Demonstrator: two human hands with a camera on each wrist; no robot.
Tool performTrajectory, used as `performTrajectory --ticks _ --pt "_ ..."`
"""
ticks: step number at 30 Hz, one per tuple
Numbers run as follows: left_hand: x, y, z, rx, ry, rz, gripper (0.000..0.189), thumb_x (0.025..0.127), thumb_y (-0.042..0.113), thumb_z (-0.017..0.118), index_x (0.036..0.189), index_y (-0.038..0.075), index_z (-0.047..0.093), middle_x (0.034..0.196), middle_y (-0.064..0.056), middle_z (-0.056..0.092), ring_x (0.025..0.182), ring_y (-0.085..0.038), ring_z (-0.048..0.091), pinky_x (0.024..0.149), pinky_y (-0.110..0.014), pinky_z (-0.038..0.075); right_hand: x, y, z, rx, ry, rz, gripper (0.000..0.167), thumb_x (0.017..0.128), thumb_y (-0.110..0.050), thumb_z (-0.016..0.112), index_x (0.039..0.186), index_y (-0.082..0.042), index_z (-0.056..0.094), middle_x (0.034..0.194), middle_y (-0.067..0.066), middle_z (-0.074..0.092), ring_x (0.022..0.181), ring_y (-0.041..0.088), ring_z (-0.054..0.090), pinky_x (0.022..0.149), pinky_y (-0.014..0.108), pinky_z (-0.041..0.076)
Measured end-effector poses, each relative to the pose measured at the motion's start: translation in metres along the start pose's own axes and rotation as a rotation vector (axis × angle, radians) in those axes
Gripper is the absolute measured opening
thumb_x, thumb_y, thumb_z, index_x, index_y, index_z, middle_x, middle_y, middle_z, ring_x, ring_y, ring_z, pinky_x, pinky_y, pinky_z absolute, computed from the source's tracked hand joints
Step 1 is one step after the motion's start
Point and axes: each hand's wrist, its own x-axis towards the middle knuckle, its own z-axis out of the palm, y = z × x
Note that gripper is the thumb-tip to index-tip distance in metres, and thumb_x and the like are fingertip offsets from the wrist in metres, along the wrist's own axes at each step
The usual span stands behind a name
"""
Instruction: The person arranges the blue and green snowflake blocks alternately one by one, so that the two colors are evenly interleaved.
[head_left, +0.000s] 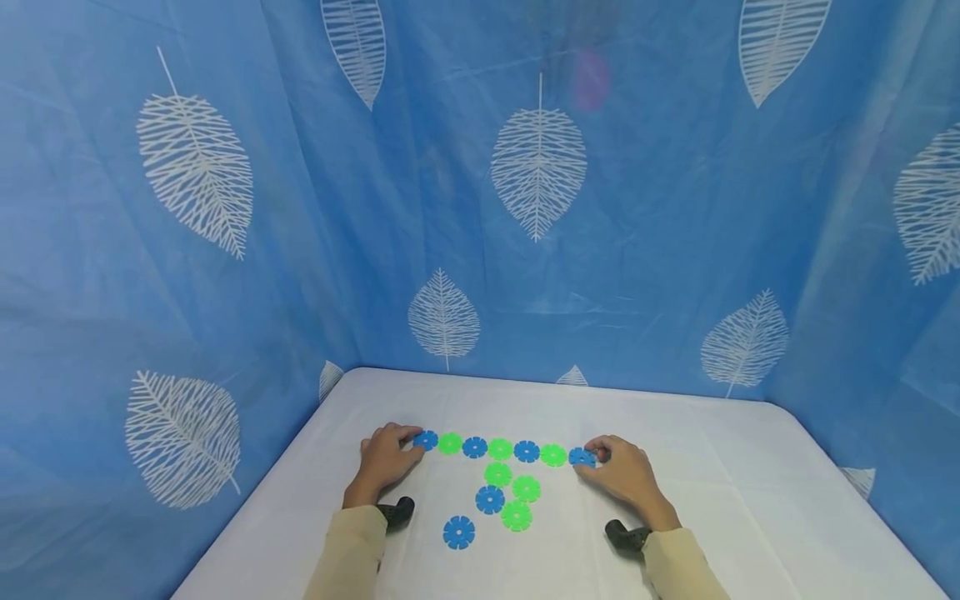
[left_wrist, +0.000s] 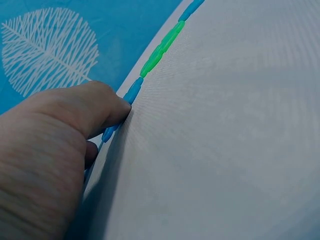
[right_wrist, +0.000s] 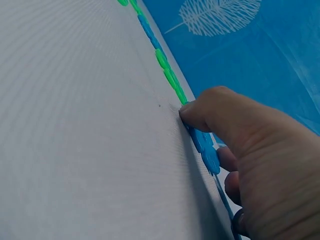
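Observation:
Notched plastic discs, blue and green by turns, lie in a straight row across the white table. My left hand pinches the blue disc at the row's left end, thumb on the near side. At the other end, my right hand holds a blue disc between thumb and fingers. Between them run several discs, among them a green disc in the middle. In the left wrist view, a green disc stands beyond the thumb, edge to edge with blue ones. Whether the discs are interlocked, I cannot tell.
Nearer to me lie loose discs: a blue one, another blue one, and several green ones, such as the nearest green disc. A blue curtain with white leaf prints rises behind the white table.

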Motion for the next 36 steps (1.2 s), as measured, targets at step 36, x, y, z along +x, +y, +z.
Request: performTrajectory --ticks 36 --pt "-0.0009 0.0029 -0.0019 0.007 -0.014 -0.006 0.038 0.086 0.035 0.073 0.123 0.025 0.072 0.115 -0.002 0.068 0.11 -0.024 0.058 0.085 -0.043 0.032 0.0053 -0.0041 -0.0043 0.092 0.018 -0.02 0.023 0.086 -0.027 0.077 0.107 -0.018 0.074 0.085 -0.002 0.057 0.071 0.014 0.045 0.065 0.03 0.037"
